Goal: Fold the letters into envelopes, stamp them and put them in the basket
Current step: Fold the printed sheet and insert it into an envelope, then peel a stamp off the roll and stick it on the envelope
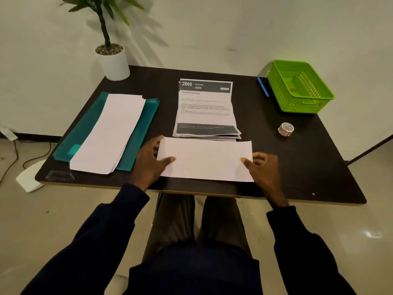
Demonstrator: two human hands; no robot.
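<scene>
Both hands grip one folded white letter (205,159) at the tabletop's (319,167) near edge: left hand (150,159) pinching its left end, right hand (262,165) its right. Printed letters (205,108) lie just behind; the green basket (299,87) sits far right.

Bare table (265,116) lies open left of the green basket (299,87), save a blue pen (263,87) and a tape roll (285,129) in front.
</scene>
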